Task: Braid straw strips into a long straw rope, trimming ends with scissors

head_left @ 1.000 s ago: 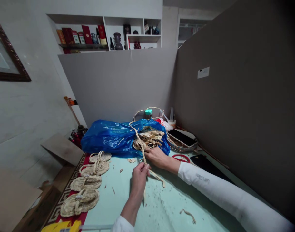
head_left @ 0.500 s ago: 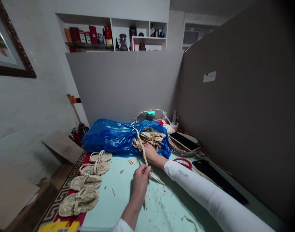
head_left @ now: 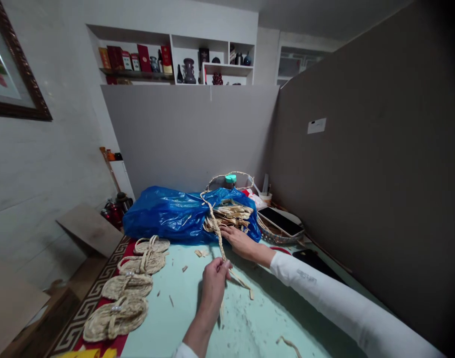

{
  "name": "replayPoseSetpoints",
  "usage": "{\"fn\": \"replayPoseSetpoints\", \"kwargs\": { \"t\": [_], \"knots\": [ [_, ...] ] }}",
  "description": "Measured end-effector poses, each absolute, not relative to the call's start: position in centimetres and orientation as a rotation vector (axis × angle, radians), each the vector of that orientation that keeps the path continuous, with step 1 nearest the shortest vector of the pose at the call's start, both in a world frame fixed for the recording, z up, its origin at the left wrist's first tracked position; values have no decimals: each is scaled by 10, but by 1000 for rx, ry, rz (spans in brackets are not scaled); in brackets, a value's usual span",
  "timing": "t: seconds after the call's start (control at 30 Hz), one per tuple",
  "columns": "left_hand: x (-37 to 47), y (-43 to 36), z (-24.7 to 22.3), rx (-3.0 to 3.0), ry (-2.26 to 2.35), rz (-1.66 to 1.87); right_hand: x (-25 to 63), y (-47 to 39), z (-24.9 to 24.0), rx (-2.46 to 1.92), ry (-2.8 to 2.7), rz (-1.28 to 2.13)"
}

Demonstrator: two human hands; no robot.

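Note:
A braided straw cord [head_left: 220, 243] runs down from the blue plastic bag [head_left: 163, 214], and my left hand [head_left: 214, 278] pinches its lower end, with loose strand ends hanging below the fingers. My right hand [head_left: 242, 242] rests at the mouth of the bag, fingertips at the lower edge of the dry straw strips [head_left: 232, 215]; whether it grips any strip is hidden. The upper part of the cord lies over the bag and loops behind it, round a green-lidded jar [head_left: 230, 178].
Several woven straw sandals [head_left: 117, 318] line the left table edge on a red patterned runner. At right are a basket with a phone [head_left: 280, 221], red-handled scissors [head_left: 280, 250] and a black object [head_left: 317, 263]. Straw scraps dot the green tabletop.
My right hand has drawn back slightly from the straw, its fingers now more visible at the bag's mouth. My left hand still pinches the cord. The view has shifted slightly.

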State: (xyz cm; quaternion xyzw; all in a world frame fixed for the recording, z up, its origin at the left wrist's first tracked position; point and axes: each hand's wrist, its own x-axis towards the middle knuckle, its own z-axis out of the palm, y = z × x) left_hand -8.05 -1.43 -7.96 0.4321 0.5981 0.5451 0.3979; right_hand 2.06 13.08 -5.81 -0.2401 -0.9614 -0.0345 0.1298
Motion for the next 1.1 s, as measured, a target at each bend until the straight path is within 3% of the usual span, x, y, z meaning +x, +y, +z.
{"fn": "replayPoseSetpoints", "kwargs": {
  "t": [0.3,0.4,0.7,1.1],
  "knots": [
    [-82,-14,-80,1100,1529,1347,41,158,-15,-550,-2790,-223],
    [-82,-15,-79,1097,1540,1345,45,196,-11,-717,-2826,-343],
    [-80,-12,-78,1092,1563,1337,40,270,-45,-1201,-2751,-291],
    [-83,-10,-85,1080,1535,1343,73,252,-24,-873,-2718,-60]
  ]
}}
